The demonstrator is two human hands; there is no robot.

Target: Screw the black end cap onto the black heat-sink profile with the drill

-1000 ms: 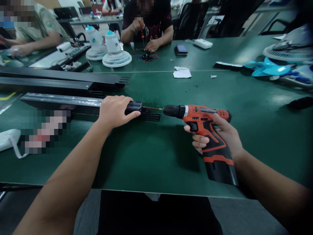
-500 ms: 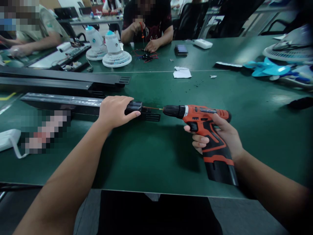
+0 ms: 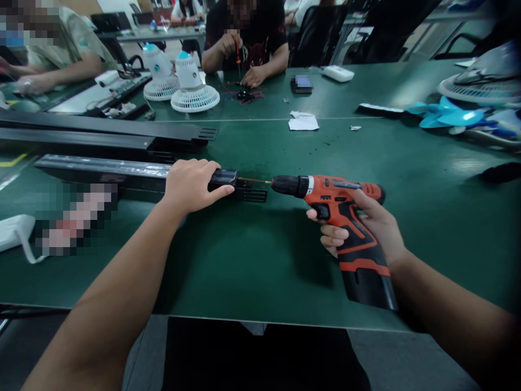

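My right hand point(image 3: 366, 228) is wrapped round the grip of an orange and black cordless drill point(image 3: 337, 187), its index finger by the trigger. From the chuck a long thin bit point(image 3: 254, 180) runs left to the end of a long black bar-shaped housing point(image 3: 122, 168). Whether the tip sits on a screw there is hidden. Over the near end of this housing lies my left hand point(image 3: 193, 184), its fingers curled across the top and its thumb along the near side. A slotted black tab point(image 3: 256, 195) juts out below the bit.
More black housings point(image 3: 81, 130) lie behind at the left. Two white fans point(image 3: 189, 87) stand farther back, near a person point(image 3: 248, 49) holding a screwdriver. Paper scraps point(image 3: 303, 121) lie mid-table; blue fan blades point(image 3: 448, 113) are at the right. A pixelated object point(image 3: 81, 220) lies left.
Almost nothing has moved. Both hands, the drill and the black housing keep their places.
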